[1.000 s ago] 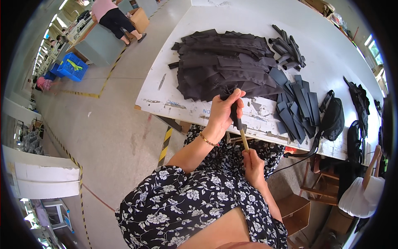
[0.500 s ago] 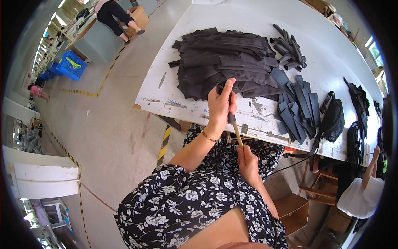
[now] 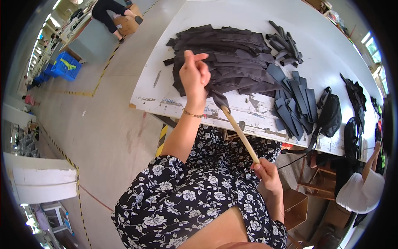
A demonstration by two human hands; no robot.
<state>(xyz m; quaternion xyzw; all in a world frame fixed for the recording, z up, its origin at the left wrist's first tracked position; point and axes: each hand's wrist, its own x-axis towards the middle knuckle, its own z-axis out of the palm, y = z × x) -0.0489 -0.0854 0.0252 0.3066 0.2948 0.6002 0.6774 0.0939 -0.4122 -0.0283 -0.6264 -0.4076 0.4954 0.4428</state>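
Left hand [image 3: 195,74] raised over table edge [image 3: 174,101], fingers pinched on dark fabric strip [image 3: 219,98] sheathing the tip of wooden stick [image 3: 240,135]. Right hand [image 3: 267,174] lower, over lap, closed round stick's butt. Stick's long axis ran diagonally, upper-left to lower-right, between both hands. Strip pile [image 3: 232,54] lay just beyond left hand.

Black fabric strips [image 3: 232,54], white table [image 3: 232,16], tan stick [image 3: 240,135], black-and-white floral dress [image 3: 195,199].
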